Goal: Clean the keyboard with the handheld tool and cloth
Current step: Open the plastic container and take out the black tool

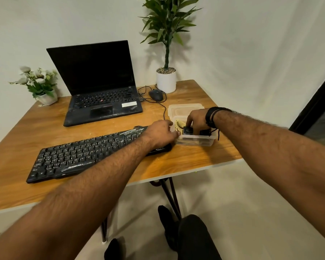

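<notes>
A dusty black keyboard (77, 156) lies at an angle on the wooden table (186, 162). At its right end stands a clear plastic container (195, 141). Inside it lie a yellow cloth (179, 124) and a black handheld tool (188, 130) with a black cord. My right hand (197, 120) reaches down into the container, fingers closed around the black tool. My left hand (161, 135) rests over the keyboard's right end, its fingers gripping the container's left rim.
A dusty open laptop (101, 94) stands behind the keyboard. A wired mouse (156, 95) and a white potted plant (166, 81) sit at the back right, flowers (39, 85) at the back left. The container's lid (184, 108) lies just behind it. The table's right edge is close to the container.
</notes>
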